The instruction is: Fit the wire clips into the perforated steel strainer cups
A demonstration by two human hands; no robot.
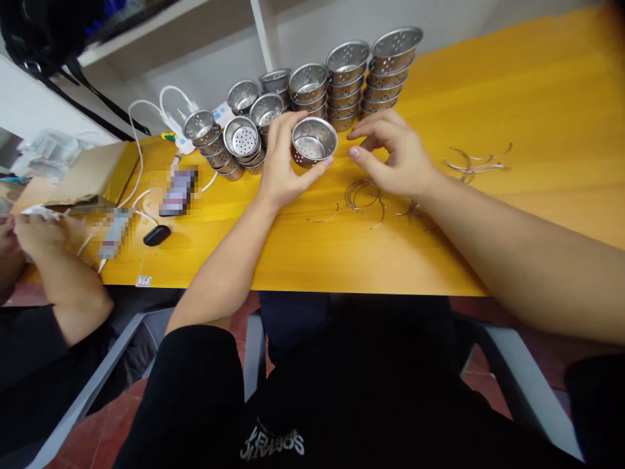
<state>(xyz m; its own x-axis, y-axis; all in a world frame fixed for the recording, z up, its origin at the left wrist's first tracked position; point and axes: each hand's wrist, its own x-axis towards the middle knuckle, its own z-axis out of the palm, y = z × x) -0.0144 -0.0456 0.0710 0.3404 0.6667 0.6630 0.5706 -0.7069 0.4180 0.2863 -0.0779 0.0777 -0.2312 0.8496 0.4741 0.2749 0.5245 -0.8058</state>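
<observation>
My left hand (279, 170) grips a small perforated metal strainer cup (314, 144) between thumb and fingers, its mouth tilted up toward me above the table. To the right of the cup is my right hand (398, 156), its fingers curled and the thumb and forefinger apart, with nothing visible between them. Below the hands, several thin curved wires (360, 197) lie loosely heaped on the yellow table (371, 260). More curved wires (476, 166) rest farther right, beyond my right wrist.
Stacks of similar strainer cups (346, 85) stand along the back. To the left are a phone (178, 193), a black oval object (157, 235), white cables (141, 150) and a cardboard box (92, 176). A co-worker's hand (41, 234) is at far left.
</observation>
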